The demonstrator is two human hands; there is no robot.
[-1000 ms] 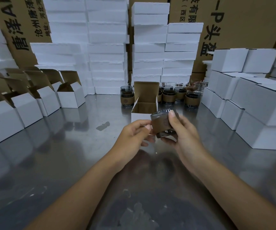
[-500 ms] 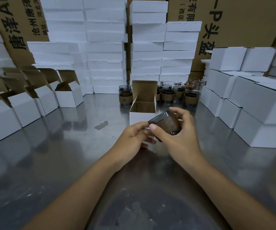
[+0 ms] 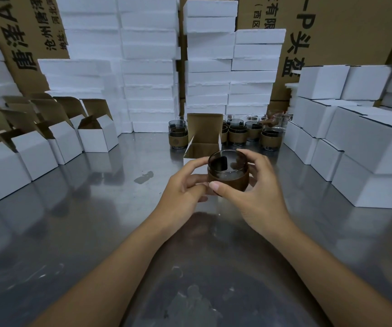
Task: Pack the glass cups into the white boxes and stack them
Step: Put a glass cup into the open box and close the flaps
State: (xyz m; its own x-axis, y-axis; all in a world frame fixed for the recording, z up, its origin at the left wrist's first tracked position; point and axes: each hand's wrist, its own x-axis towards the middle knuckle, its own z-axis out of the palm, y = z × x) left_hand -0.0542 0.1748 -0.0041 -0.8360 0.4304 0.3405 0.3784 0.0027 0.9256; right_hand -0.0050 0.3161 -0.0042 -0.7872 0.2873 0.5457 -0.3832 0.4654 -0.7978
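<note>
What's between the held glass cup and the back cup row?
Head view: open white cardboard box, brown lid flap upright, stands between the held brown-sleeved glass cup and the cup row.

Left hand (image 3: 185, 188) and right hand (image 3: 259, 197) hold brown-sleeved glass cup (image 3: 228, 179) upright, just in front of open white box (image 3: 203, 148) on steel table (image 3: 91, 223). Dark piece (image 3: 219, 162) inside cup, possibly a label.
</note>
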